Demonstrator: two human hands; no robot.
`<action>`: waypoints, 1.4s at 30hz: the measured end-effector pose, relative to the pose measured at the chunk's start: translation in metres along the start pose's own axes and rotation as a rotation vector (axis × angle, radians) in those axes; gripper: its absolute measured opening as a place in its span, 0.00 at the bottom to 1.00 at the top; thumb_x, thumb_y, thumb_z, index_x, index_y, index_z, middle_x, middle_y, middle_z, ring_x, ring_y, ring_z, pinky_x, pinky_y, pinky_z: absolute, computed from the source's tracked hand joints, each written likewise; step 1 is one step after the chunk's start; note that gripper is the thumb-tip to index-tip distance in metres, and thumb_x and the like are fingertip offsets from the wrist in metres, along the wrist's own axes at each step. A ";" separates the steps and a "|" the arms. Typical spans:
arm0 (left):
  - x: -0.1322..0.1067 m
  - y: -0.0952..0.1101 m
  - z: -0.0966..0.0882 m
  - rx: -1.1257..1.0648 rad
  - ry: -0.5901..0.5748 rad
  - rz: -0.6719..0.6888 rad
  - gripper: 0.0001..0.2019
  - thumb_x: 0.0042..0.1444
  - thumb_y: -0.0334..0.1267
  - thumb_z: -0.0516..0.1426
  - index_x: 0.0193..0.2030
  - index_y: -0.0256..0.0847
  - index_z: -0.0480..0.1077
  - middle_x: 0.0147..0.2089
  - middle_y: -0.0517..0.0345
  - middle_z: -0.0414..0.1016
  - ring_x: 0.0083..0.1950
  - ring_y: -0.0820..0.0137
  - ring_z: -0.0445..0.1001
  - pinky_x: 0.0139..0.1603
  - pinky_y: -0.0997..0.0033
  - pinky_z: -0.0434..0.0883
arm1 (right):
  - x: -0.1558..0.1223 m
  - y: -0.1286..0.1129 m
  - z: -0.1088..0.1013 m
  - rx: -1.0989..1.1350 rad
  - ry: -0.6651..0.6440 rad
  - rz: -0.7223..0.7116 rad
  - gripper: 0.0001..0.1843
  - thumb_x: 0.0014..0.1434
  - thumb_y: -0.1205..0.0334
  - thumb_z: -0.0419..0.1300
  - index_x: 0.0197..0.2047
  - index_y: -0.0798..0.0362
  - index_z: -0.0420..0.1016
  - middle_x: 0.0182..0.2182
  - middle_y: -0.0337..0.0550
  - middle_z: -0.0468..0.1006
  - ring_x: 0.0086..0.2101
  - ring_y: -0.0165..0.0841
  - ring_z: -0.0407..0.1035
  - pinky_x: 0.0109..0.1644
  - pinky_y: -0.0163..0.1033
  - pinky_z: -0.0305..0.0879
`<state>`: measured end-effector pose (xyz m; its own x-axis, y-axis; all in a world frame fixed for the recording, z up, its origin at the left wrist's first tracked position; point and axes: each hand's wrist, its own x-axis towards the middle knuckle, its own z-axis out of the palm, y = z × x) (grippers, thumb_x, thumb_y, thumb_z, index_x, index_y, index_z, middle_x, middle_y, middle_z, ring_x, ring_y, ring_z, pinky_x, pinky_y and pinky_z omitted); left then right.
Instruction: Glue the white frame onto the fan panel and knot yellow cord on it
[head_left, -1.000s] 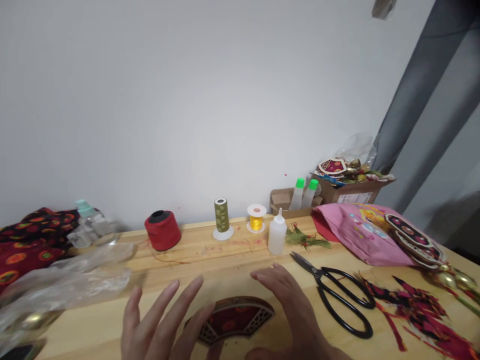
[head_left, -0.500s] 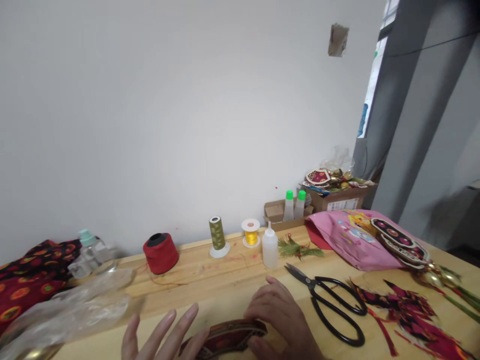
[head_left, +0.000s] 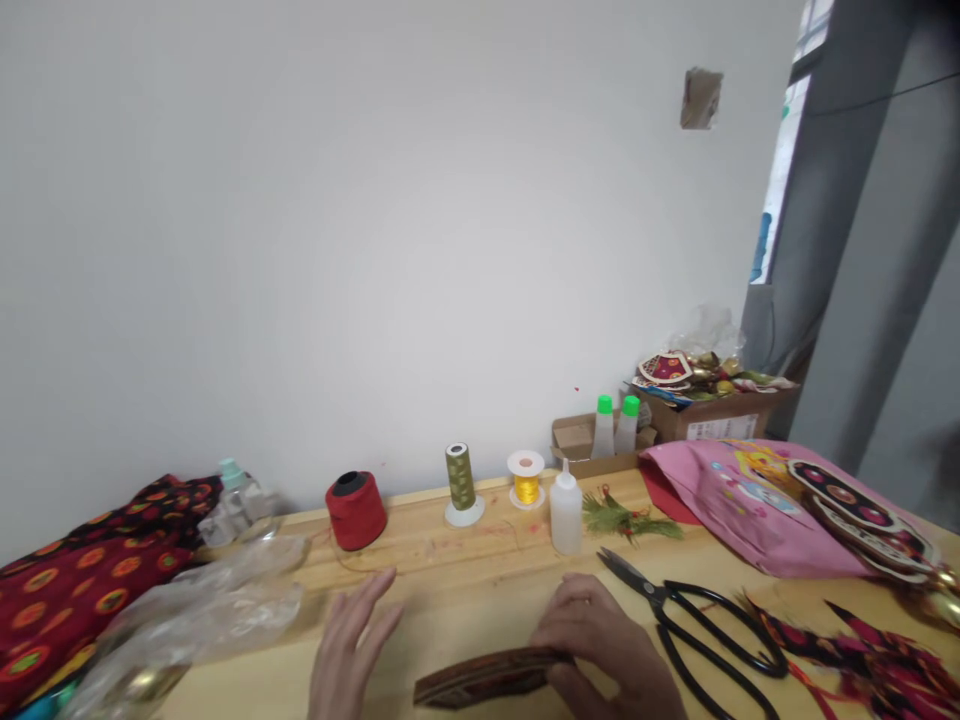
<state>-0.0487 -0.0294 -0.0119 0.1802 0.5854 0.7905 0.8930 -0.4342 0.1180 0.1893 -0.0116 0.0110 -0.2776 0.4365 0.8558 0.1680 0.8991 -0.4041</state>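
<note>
My right hand [head_left: 596, 645] is closed on the right end of a flat fan-shaped ornament [head_left: 484, 680], dark red with a brown fretwork rim, tipped up on edge just above the wooden table [head_left: 450, 590]. My left hand [head_left: 349, 650] is open, fingers stretched out, just left of the ornament and not touching it. Black scissors [head_left: 697, 625] lie open to the right of my right hand. A white squeeze bottle [head_left: 565, 511] stands behind my hands.
Along the wall stand a red thread cone [head_left: 355, 510], an olive spool [head_left: 460, 483] and a yellow spool [head_left: 526, 479]. Crumpled clear plastic [head_left: 202, 615] and red patterned cloth [head_left: 71, 590] lie left. A pink bag [head_left: 739, 500], cardboard boxes [head_left: 709, 410] and red ornaments [head_left: 885, 650] are right.
My right hand has closed on the ornament and tipped it from flat up onto its edge. My left hand has drawn away to the left. The view has tilted up slightly.
</note>
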 end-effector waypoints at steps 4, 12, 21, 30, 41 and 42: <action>0.007 0.009 -0.006 -0.083 -0.020 0.049 0.17 0.45 0.45 0.54 0.45 0.52 0.64 0.51 0.56 0.66 0.55 0.61 0.59 0.50 0.57 0.62 | 0.001 0.001 -0.001 -0.032 -0.011 -0.007 0.06 0.50 0.67 0.54 0.34 0.52 0.68 0.23 0.40 0.72 0.27 0.31 0.65 0.32 0.36 0.64; 0.012 0.029 -0.017 -0.197 0.051 0.061 0.08 0.49 0.35 0.52 0.36 0.49 0.69 0.49 0.56 0.67 0.55 0.64 0.59 0.49 0.61 0.64 | 0.000 0.004 0.001 -0.111 -0.019 -0.048 0.06 0.51 0.66 0.54 0.35 0.51 0.68 0.24 0.38 0.74 0.28 0.30 0.67 0.33 0.35 0.65; 0.011 0.026 -0.019 -0.162 -0.048 -0.009 0.09 0.49 0.34 0.52 0.36 0.50 0.69 0.52 0.59 0.64 0.54 0.65 0.60 0.48 0.63 0.66 | 0.000 0.002 0.004 -0.068 -0.024 0.049 0.06 0.50 0.66 0.55 0.33 0.51 0.70 0.24 0.39 0.74 0.29 0.32 0.67 0.34 0.37 0.65; 0.008 0.029 0.004 0.112 -0.208 0.158 0.37 0.31 0.53 0.58 0.51 0.43 0.58 0.54 0.44 0.61 0.55 0.53 0.57 0.49 0.47 0.58 | -0.006 0.005 0.018 0.119 0.032 0.802 0.10 0.46 0.60 0.57 0.22 0.58 0.74 0.22 0.43 0.73 0.27 0.33 0.67 0.32 0.35 0.64; 0.018 0.043 0.003 0.252 -0.294 0.235 0.19 0.44 0.44 0.53 0.45 0.45 0.63 0.57 0.48 0.57 0.58 0.54 0.51 0.49 0.43 0.52 | -0.006 0.006 0.013 0.258 -0.046 0.925 0.13 0.47 0.58 0.55 0.28 0.60 0.72 0.24 0.44 0.74 0.27 0.33 0.67 0.29 0.35 0.62; 0.018 0.043 0.004 0.254 -0.292 0.231 0.19 0.44 0.44 0.52 0.45 0.45 0.63 0.57 0.47 0.57 0.58 0.54 0.50 0.49 0.43 0.52 | -0.006 0.006 0.011 0.178 -0.053 0.840 0.15 0.46 0.56 0.56 0.33 0.59 0.72 0.28 0.45 0.74 0.30 0.34 0.67 0.33 0.36 0.62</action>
<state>-0.0060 -0.0349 0.0053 0.4634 0.6770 0.5717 0.8818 -0.4161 -0.2220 0.1814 -0.0089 -0.0005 -0.1726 0.9563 0.2360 0.1877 0.2671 -0.9452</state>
